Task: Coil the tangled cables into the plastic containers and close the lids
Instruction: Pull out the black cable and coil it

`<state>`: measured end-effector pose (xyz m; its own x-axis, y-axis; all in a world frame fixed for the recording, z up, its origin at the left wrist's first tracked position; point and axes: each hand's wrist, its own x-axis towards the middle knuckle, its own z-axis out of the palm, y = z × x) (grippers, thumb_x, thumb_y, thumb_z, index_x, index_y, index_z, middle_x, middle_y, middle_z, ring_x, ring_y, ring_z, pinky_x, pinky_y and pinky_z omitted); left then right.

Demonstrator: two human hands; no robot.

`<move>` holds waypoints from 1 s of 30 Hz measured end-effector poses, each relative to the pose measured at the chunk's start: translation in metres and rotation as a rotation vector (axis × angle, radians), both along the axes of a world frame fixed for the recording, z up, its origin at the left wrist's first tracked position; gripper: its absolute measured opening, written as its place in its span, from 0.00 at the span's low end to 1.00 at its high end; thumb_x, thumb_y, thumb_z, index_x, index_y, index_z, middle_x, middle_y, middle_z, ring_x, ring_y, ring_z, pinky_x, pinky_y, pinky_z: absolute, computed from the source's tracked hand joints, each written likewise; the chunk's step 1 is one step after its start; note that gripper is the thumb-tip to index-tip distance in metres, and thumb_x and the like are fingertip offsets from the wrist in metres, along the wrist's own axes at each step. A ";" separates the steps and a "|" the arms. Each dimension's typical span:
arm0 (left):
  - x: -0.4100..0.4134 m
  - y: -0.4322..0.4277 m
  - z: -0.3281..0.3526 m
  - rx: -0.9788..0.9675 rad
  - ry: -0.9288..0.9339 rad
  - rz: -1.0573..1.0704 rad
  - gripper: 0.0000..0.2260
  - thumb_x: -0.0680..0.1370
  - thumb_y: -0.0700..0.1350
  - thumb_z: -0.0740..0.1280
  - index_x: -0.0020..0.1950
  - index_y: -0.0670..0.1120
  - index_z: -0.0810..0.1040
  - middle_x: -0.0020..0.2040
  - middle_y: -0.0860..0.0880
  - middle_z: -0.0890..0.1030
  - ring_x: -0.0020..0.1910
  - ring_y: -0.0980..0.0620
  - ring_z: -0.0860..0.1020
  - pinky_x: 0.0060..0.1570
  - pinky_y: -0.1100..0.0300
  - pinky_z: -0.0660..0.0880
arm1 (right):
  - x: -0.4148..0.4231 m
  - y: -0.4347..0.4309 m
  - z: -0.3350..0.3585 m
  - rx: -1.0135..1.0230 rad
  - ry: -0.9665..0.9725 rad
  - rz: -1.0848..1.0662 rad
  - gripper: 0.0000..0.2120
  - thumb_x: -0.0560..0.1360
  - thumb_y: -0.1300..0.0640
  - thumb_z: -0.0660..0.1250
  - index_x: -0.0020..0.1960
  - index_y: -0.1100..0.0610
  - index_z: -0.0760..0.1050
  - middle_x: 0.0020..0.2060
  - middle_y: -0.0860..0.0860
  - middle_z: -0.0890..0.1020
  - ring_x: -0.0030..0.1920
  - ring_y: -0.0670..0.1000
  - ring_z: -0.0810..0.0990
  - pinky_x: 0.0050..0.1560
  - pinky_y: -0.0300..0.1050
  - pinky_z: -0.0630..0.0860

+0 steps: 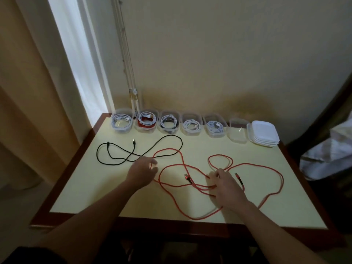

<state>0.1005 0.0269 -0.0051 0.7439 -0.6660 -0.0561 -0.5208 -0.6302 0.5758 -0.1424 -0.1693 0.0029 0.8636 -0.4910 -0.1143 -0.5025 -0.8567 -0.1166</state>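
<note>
Long red cable (196, 219) lies in loose, messy loops on the middle & right of the table (85, 187). It's thin & ropey. Left hand (142, 171) pinches one loop betw. thumb & fingers. Right hand (226, 184) has bent, spread fingers down on a few strands; can't tell if it grips. Thin black cable (172, 135) curls flat on the left, crossing the red one. At the back: row of see-through plastic tubs (169, 121), open, most w/ coiled cables inside. Empty tub (238, 131) sits just beside a stack of white rounded lids (263, 134). Table top is smooth, pale yellow w/ dark wood edge.
</note>
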 end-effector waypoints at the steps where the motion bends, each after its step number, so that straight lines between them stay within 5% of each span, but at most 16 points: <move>1: 0.013 0.007 -0.008 0.008 -0.032 0.063 0.14 0.77 0.45 0.71 0.61 0.46 0.80 0.62 0.46 0.79 0.59 0.47 0.77 0.60 0.53 0.73 | 0.003 0.004 -0.001 0.044 -0.030 -0.032 0.26 0.75 0.54 0.70 0.72 0.52 0.69 0.64 0.49 0.72 0.61 0.50 0.72 0.57 0.40 0.71; 5: 0.056 0.022 -0.026 0.086 -0.082 0.268 0.23 0.77 0.42 0.66 0.72 0.39 0.71 0.70 0.39 0.72 0.65 0.37 0.73 0.62 0.45 0.73 | 0.009 0.015 0.002 -0.015 -0.002 -0.101 0.22 0.80 0.50 0.61 0.73 0.51 0.69 0.68 0.48 0.72 0.66 0.51 0.69 0.68 0.48 0.67; 9: 0.080 0.029 -0.053 0.277 -0.126 0.231 0.19 0.79 0.45 0.62 0.68 0.41 0.73 0.66 0.41 0.75 0.63 0.39 0.72 0.60 0.48 0.70 | 0.015 0.016 0.004 -0.021 0.017 -0.106 0.22 0.81 0.49 0.59 0.74 0.50 0.68 0.70 0.47 0.71 0.68 0.51 0.67 0.69 0.49 0.65; 14: 0.062 0.031 -0.051 0.117 -0.196 0.208 0.16 0.74 0.29 0.63 0.59 0.38 0.79 0.56 0.39 0.78 0.51 0.37 0.79 0.48 0.48 0.74 | 0.023 0.024 0.004 0.056 -0.055 -0.019 0.19 0.80 0.52 0.61 0.70 0.47 0.73 0.68 0.45 0.72 0.65 0.48 0.67 0.68 0.47 0.66; 21: 0.046 0.037 -0.021 0.163 -0.242 0.101 0.15 0.71 0.33 0.70 0.56 0.39 0.74 0.52 0.43 0.74 0.42 0.45 0.77 0.41 0.56 0.76 | 0.036 0.034 0.021 0.048 -0.163 0.063 0.18 0.80 0.53 0.59 0.68 0.46 0.74 0.61 0.43 0.74 0.58 0.47 0.68 0.60 0.45 0.68; 24: 0.043 0.038 0.005 0.063 -0.334 0.090 0.14 0.73 0.30 0.64 0.57 0.40 0.75 0.52 0.42 0.77 0.44 0.43 0.79 0.42 0.50 0.79 | 0.039 0.039 0.030 0.041 -0.211 0.098 0.18 0.81 0.53 0.59 0.69 0.46 0.74 0.61 0.43 0.74 0.57 0.46 0.68 0.59 0.45 0.69; 30: 0.026 0.021 0.100 -0.226 -0.450 -0.076 0.10 0.76 0.35 0.68 0.54 0.46 0.84 0.41 0.51 0.84 0.38 0.57 0.78 0.42 0.63 0.71 | 0.062 0.057 0.071 0.178 -0.438 0.098 0.19 0.81 0.51 0.62 0.72 0.48 0.74 0.60 0.43 0.77 0.58 0.47 0.70 0.62 0.48 0.70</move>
<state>0.1266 0.0474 0.0950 0.6100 -0.6779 0.4103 -0.7883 -0.4664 0.4014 -0.0808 -0.1125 0.0738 0.8906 -0.4104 0.1961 -0.2908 -0.8452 -0.4484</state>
